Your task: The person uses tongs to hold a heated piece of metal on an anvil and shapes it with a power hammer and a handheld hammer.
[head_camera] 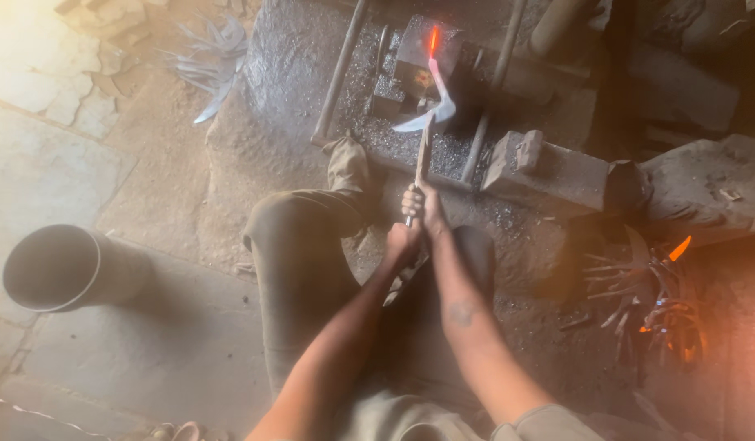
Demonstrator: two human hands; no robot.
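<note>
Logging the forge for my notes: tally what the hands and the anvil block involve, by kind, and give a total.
Hands on the handle: 2, left hand and right hand
Curved blade with glowing tip: 1
Anvil block: 1
Long metal rods beside the block: 2, one and another
Metal bucket: 1
Total: 7

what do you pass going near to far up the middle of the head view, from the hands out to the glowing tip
left hand → right hand → tong handles → curved blade → glowing red tip over the anvil block
</note>
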